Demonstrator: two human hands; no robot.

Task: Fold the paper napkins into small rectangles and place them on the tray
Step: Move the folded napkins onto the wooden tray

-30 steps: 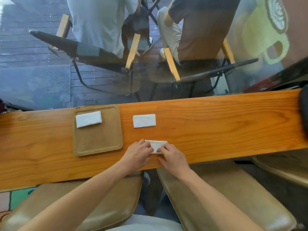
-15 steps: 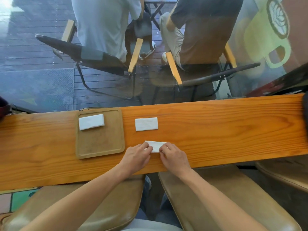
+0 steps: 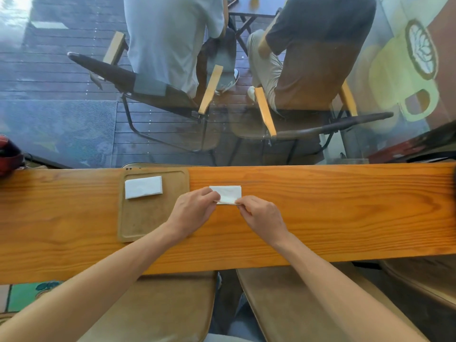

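Wooden counter (image 3: pixel 345 208) fronts a glass window (image 3: pixel 74 95).

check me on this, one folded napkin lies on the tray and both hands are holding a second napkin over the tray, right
Not quite. One folded napkin does lie on the tray, but the second napkin, pinched by the left hand and right hand, is over the bare wooden counter right of the tray. The head view shows this.

Single head view, worn on my head. Faces forward and steeply down over wooden counter (image 3: pixel 320 213). Close range: my forearms enter from bottom edge. Wide-angle; window glass (image 3: pixel 74 95) fills upper half.
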